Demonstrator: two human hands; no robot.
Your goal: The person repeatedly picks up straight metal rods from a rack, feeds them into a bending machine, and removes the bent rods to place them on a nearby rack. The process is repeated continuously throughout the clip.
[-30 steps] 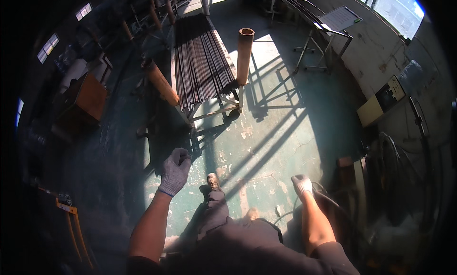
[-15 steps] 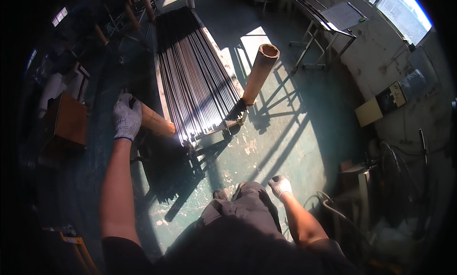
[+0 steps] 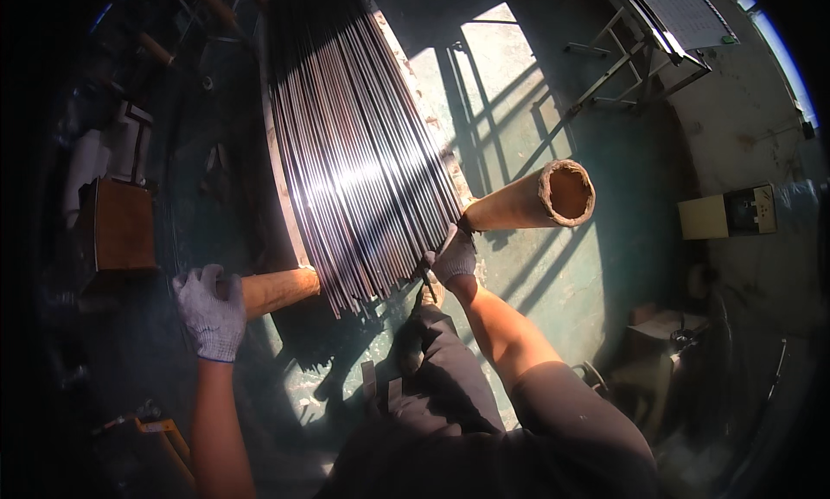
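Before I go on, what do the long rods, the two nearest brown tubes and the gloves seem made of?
Long rods: probably metal, dark and smooth; sunlight glints in bright streaks along them.
Brown tubes: likely thick cardboard, matte, though rusty metal is possible; one has a hollow, ragged end.
Gloves: apparently knitted fabric, matte greyish white, softly textured.

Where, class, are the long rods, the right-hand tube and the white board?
Long rods (image 3: pixel 354 145): head view, middle of the row.
Right-hand tube (image 3: pixel 517 202): head view, outer side wall.
White board (image 3: pixel 690 19): head view, pale face.
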